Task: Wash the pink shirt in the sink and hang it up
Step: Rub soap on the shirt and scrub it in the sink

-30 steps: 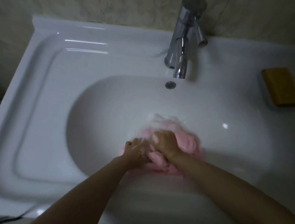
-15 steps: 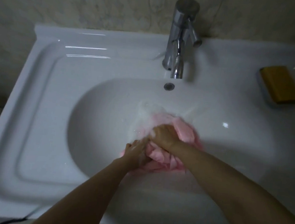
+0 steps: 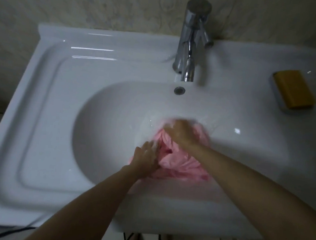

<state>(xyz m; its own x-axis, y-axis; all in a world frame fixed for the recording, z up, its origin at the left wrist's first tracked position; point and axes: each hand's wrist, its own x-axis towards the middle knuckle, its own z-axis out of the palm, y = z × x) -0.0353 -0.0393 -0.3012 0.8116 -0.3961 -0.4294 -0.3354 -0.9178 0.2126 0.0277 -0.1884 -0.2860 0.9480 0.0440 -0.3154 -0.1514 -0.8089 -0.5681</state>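
Head view of hand-washing at a white sink (image 3: 100,71). The pink shirt (image 3: 178,163) lies bunched and wet in the basin, under and between the two hands, its nearer folds spread toward the basin's front wall below the right forearm. The right hand (image 3: 182,135) sits on the far end of the bundle with knuckles raised and fingers curled down into the cloth, clutching a wad of it; the fingertips are smeared by motion blur, so how deep the grasp goes cannot be told. The left hand (image 3: 146,159) lies nearer the person and to the left of the right hand – fingers fairly straight, not closed around anything, pressed against the left edge of the fabric. Water glistens on the basin surface just beyond and beside the right hand. Directly beyond the right hand, at the back rim, stands a chrome faucet (image 3: 191,43), with the round overflow hole (image 3: 179,90) between its spout and the hands. Well to the right of the right hand and farther back, a yellow soap bar (image 3: 293,89) rests in a pale dish (image 3: 276,95) on the sink's ledge. To the left of the left hand the ledge forms a shallow recessed shelf (image 3: 45,120) – bare porcelain with light streaks on it. A dark cable (image 3: 3,230) runs below the sink's front edge, left of the left forearm.
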